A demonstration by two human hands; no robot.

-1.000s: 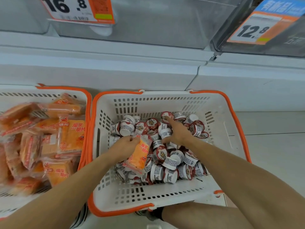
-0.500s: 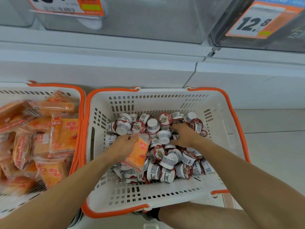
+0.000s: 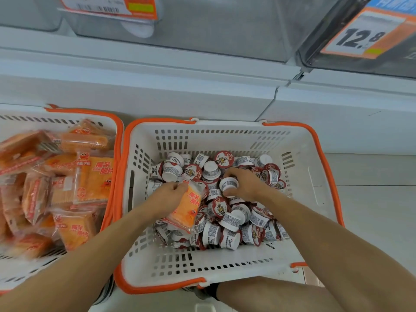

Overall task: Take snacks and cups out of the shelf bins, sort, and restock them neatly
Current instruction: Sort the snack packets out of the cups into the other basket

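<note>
Setting: a shop aisle with a pale tiled floor [image 3: 371, 199], seen from above; grey shelf bins [image 3: 202, 25] with orange price tags [image 3: 369, 34] hang overhead, and two white baskets with orange rims stand side by side below them.
Right basket [image 3: 315, 176]: holds a loose heap of small white cups [image 3: 234, 221] with red foil lids, lying at all angles.
Left basket [image 3: 117, 131]: piled with orange snack packets [image 3: 94, 179].
Left hand [image 3: 167, 197]: fingers curled round one stray orange packet [image 3: 188, 208], held just above the cups.
Right hand [image 3: 245, 183]: fingers and thumb wrapped round a single cup [image 3: 228, 184].
What changed: a second ago the right hand lay spread on the far cups; it has since drawn nearer and closed on this one. The left hand keeps the same hold on the packet.
Meaning: sorting looks under way, the misplaced packet likely bound for the left basket.
Room: the two rims touch, so the packet must be lifted over both. Open space lies along the right basket's far wall and right side.
</note>
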